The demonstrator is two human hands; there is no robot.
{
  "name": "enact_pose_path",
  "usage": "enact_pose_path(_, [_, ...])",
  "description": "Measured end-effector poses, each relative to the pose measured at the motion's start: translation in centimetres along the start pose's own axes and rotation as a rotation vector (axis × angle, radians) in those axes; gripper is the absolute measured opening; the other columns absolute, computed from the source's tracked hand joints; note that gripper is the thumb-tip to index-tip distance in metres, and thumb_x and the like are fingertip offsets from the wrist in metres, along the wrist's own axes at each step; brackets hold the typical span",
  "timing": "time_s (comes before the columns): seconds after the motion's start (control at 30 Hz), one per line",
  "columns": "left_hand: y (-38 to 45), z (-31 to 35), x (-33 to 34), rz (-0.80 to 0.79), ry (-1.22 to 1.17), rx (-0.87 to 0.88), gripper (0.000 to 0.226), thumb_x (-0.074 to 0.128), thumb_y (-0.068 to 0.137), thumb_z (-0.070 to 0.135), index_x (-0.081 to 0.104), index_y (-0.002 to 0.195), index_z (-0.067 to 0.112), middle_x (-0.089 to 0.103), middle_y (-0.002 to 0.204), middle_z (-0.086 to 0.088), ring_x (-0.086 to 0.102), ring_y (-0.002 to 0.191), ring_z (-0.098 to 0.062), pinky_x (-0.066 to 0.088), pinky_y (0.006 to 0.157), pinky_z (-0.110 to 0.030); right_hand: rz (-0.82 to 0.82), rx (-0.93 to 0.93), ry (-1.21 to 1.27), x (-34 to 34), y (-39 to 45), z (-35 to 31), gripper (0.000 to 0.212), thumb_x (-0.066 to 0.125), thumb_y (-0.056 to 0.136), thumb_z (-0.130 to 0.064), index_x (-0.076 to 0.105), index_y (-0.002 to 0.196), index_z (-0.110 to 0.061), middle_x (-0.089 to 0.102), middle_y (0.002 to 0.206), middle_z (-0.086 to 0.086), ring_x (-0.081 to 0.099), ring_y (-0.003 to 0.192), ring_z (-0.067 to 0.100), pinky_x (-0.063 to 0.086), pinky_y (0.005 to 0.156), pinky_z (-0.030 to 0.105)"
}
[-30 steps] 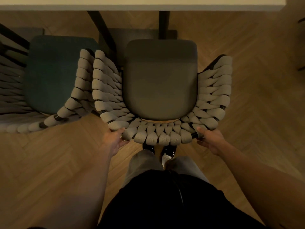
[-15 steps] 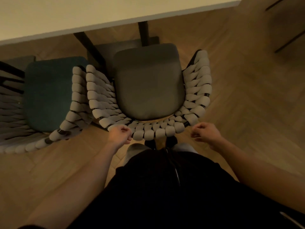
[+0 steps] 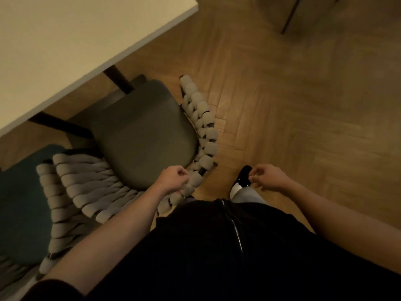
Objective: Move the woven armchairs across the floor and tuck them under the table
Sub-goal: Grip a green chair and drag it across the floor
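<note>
A woven armchair with a grey seat cushion (image 3: 143, 135) stands with its front edge at the white table (image 3: 65, 40), its rope-wrapped back (image 3: 204, 127) toward me. A second woven armchair with a teal cushion (image 3: 19, 203) sits beside it on the left, and their woven sides touch. My left hand (image 3: 173, 179) hovers over the back rim of the grey chair, fingers loosely curled and holding nothing. My right hand (image 3: 267, 177) hangs over the floor to the chair's right, also loosely curled and empty.
Dark table legs (image 3: 118, 79) stand just ahead of the grey chair's seat. Herringbone wood floor (image 3: 293, 105) stretches to the right. My shoe (image 3: 243, 177) is beside the chair's rear corner. A dark piece of furniture (image 3: 303, 14) stands at the top right.
Both hands have let go of the grey chair's woven back and pulled away with curled fingers. The view has swung to the right, so the chairs and table now lie on the left.
</note>
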State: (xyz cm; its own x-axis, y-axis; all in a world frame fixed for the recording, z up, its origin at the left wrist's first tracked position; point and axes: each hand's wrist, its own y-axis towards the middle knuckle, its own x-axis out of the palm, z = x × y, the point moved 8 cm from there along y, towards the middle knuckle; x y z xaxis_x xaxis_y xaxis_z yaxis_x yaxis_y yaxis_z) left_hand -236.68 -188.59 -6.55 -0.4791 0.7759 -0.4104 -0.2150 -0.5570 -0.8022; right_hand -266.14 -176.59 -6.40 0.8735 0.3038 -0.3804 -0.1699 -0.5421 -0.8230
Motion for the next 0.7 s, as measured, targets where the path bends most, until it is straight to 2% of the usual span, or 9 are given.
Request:
enact_pose_path(0.07, [1.6,3.2,0.5,-0.009,0.049,0.015,0.007,0.062,0.096,0.014,0.069,0.095,0.015,0.072,0.093,-0.007,0.069,0.073,-0.018,0.057,0.053,-0.026,0.018,0.013,0.043,-2.6,0.4,1.7,0.008,0.064,0.098,-0.022,0.068,0.103,-0.016,0.073,0.097,0.004,0.071,0.089,0.018,0.061,0.076,0.032])
enact_pose_path(0.13, [3.2,6.6,1.4,-0.025,0.116,0.027,0.008,0.060,0.097,0.016,0.068,0.095,0.016,0.072,0.090,-0.007,0.068,0.071,-0.018,0.057,0.056,-0.029,0.017,0.021,0.046,-5.3,1.0,3.4,0.007,0.064,0.097,-0.022,0.067,0.101,-0.018,0.072,0.097,0.004,0.071,0.088,0.017,0.061,0.080,0.034])
enact_pose_path(0.27, [6.5,13.9,3.7,-0.082,0.270,0.052,0.009,0.058,0.100,0.025,0.065,0.095,0.023,0.069,0.099,-0.003,0.069,0.092,-0.023,0.060,0.083,-0.043,0.020,0.056,0.057,-11.0,2.6,6.8,0.004,0.064,0.097,-0.024,0.066,0.100,-0.022,0.070,0.100,0.002,0.069,0.090,0.019,0.061,0.081,0.036])
enact_pose_path(0.3, [7.1,15.7,4.2,-0.092,0.296,0.058,0.009,0.057,0.101,0.025,0.065,0.098,0.021,0.070,0.100,-0.004,0.069,0.095,-0.025,0.059,0.086,-0.043,0.026,0.068,0.073,-12.4,2.9,7.5,0.005,0.064,0.097,-0.023,0.066,0.101,-0.021,0.070,0.100,0.003,0.069,0.089,0.018,0.060,0.079,0.034])
enact_pose_path(0.4, [9.1,20.7,5.6,-0.104,0.299,0.093,0.014,0.058,0.101,0.023,0.065,0.106,0.013,0.071,0.100,-0.008,0.072,0.091,-0.029,0.061,0.083,-0.047,0.039,0.092,0.121,-16.4,3.7,9.2,0.003,0.064,0.097,-0.022,0.065,0.099,-0.020,0.070,0.099,0.005,0.068,0.085,0.017,0.059,0.071,0.030])
enact_pose_path(0.5, [10.9,25.4,6.2,-0.110,0.323,0.121,0.009,0.059,0.100,0.022,0.065,0.101,0.017,0.070,0.101,-0.006,0.072,0.090,-0.027,0.062,0.082,-0.046,0.060,0.118,0.155,-19.7,5.0,10.6,0.002,0.066,0.096,-0.023,0.065,0.096,-0.022,0.071,0.100,0.006,0.070,0.086,0.018,0.060,0.072,0.032])
enact_pose_path(0.53, [11.7,26.8,6.2,-0.107,0.323,0.130,0.007,0.059,0.099,0.022,0.066,0.100,0.018,0.070,0.101,-0.005,0.072,0.089,-0.025,0.062,0.080,-0.045,0.064,0.127,0.163,-20.8,5.5,10.9,0.002,0.066,0.095,-0.023,0.065,0.097,-0.022,0.072,0.100,0.006,0.071,0.088,0.018,0.060,0.073,0.033])
enact_pose_path(0.63, [14.2,31.2,5.8,-0.116,0.345,0.151,0.006,0.060,0.100,0.022,0.065,0.101,0.022,0.067,0.097,0.001,0.069,0.082,-0.016,0.058,0.062,-0.031,0.058,0.146,0.176,-24.1,7.1,11.0,0.005,0.064,0.097,-0.023,0.064,0.101,-0.021,0.070,0.102,0.005,0.070,0.091,0.019,0.060,0.073,0.031])
enact_pose_path(0.7, [16.1,34.0,5.5,-0.134,0.335,0.167,0.005,0.060,0.100,0.023,0.063,0.097,0.026,0.068,0.099,0.000,0.069,0.082,-0.016,0.054,0.058,-0.027,0.059,0.152,0.172,-26.5,8.6,10.7,0.007,0.064,0.097,-0.023,0.063,0.103,-0.020,0.069,0.102,0.005,0.070,0.092,0.019,0.059,0.069,0.028])
